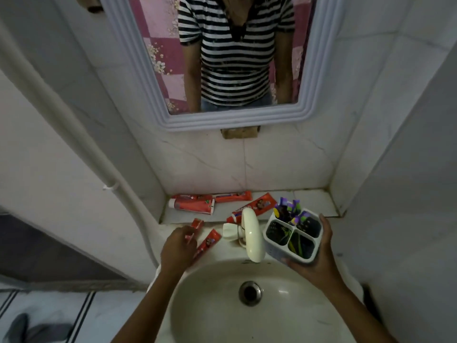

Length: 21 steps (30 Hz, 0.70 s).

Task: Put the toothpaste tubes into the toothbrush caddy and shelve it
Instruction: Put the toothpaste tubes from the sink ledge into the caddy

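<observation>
A white four-compartment toothbrush caddy point(291, 237) with purple-headed brushes in its far cell rests in my right hand point(319, 253), held above the right rim of the sink. My left hand point(178, 246) lies on the sink's left rim with its fingers closed on a small red toothpaste tube point(195, 227). A second red tube point(207, 243) lies just right of that hand. Several more red tubes lie on the tiled ledge behind: a fat one point(193, 205), a slim one point(232, 196) and a long one point(257, 206) angled behind the tap.
A cream tap point(252, 238) arches over the white sink basin point(212, 305) between my hands. The tiled ledge point(316, 203) runs along the back wall under a framed mirror point(235, 120). A white pipe point(81, 149) runs down the left wall.
</observation>
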Tool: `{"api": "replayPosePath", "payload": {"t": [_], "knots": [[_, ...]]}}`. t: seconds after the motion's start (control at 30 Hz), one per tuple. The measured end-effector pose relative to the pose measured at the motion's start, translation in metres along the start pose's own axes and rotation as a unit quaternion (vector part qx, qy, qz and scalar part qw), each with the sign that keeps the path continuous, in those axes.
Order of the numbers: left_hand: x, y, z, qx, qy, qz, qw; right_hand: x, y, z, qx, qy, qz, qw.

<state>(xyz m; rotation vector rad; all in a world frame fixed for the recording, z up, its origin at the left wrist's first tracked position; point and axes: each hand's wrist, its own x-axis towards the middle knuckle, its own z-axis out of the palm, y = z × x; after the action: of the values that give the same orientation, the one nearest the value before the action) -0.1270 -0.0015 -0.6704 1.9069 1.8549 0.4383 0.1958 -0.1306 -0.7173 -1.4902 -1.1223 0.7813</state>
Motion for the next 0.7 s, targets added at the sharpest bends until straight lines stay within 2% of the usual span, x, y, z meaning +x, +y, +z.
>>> {"api": "replayPosePath", "payload": {"t": [0.1,0.2,0.23,0.37,0.7], "knots": [[0.032,0.002,-0.003,0.086,0.048,0.091,0.991,0.003,0.006,-0.006,-0.032,-0.01,0.007,0.999],[0.075,0.01,-0.008,0.219,0.052,0.174,0.959,0.006,0.0,-0.005,-0.096,-0.028,-0.024,0.995],[0.089,0.011,-0.008,0.25,0.037,0.195,0.948,0.006,0.005,-0.006,-0.064,-0.024,-0.031,0.997],[0.125,0.012,-0.002,0.368,-0.045,0.217,0.903,0.008,0.018,-0.007,0.009,-0.024,0.004,1.0],[0.151,0.026,-0.007,0.451,-0.123,0.239,0.851,0.01,0.009,-0.008,0.029,-0.023,0.039,0.999]]}}
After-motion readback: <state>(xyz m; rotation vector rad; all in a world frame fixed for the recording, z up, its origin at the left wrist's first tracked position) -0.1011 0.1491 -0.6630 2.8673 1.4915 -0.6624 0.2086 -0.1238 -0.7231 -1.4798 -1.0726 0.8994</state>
